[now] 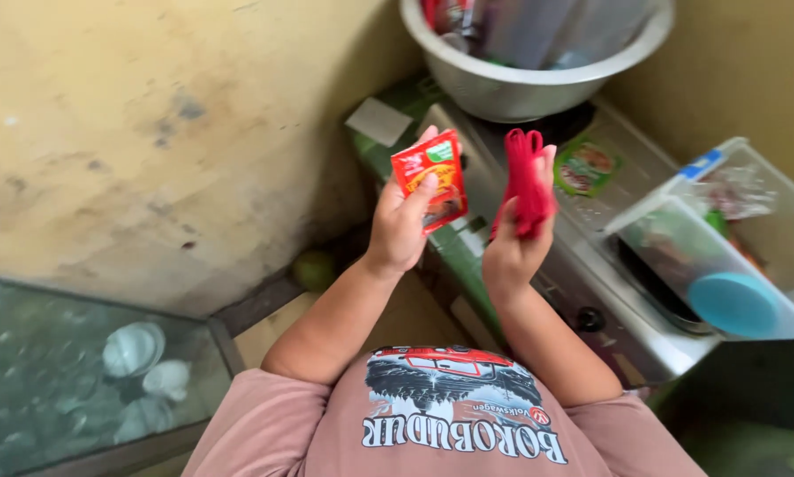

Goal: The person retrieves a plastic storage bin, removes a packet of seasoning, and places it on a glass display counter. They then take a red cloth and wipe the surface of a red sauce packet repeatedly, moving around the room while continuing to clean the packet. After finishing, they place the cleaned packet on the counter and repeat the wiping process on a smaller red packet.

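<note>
My left hand [401, 225] is raised in front of me and pinches a small red sachet [432, 177] with a green corner between thumb and fingers. My right hand [514, 247], just to its right, grips a bunch of folded red strips or sachets [525, 181] held upright. Both hands hover over the left part of a metal two-burner stove [591, 283]. A pink printed shirt covers my chest at the bottom of the view.
A large metal bowl [521, 84] holding packets sits on the stove's far burner. A clear plastic box [724, 247] with a blue lid and food inside rests on the right burner. A stained yellow wall stands left; a glass-topped cabinet [79, 371] with white bowls is lower left.
</note>
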